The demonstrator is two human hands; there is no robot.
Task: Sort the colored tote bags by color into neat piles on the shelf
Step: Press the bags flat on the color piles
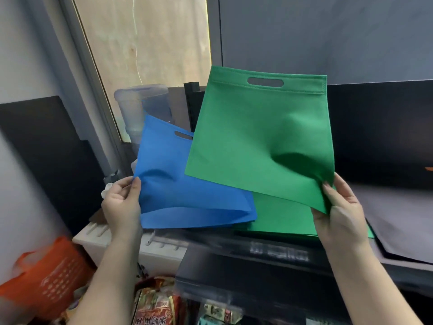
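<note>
far left i see an orange bag (44, 275) low in the corner, blurred. just right of it a white slotted rack (121, 240) sits under my left hand (121, 205). that hand pinches the blue tote bag (182, 184) at its lower left edge, thumb on the near face and fingers curled behind the cloth. the blue bag hangs tilted in the air, its cut-out handle toward the top, partly covered by the green one. behind it stands a cloudy plastic container (143, 106) by the window.

further right i hold the green tote bag (257, 141) up, handle slot at the top, overlapping the blue bag's right side. my right hand (339, 212) grips its lower right corner, thumb on the front and fingers wrapped behind, and the fabric dimples above the grip. under it more green bags (281, 219) lie flat on the black shelf (269, 261). to the right of those rests a grey pile (398, 221), also flat on the shelf. packets of snacks (154, 303) show at the bottom edge.
</note>
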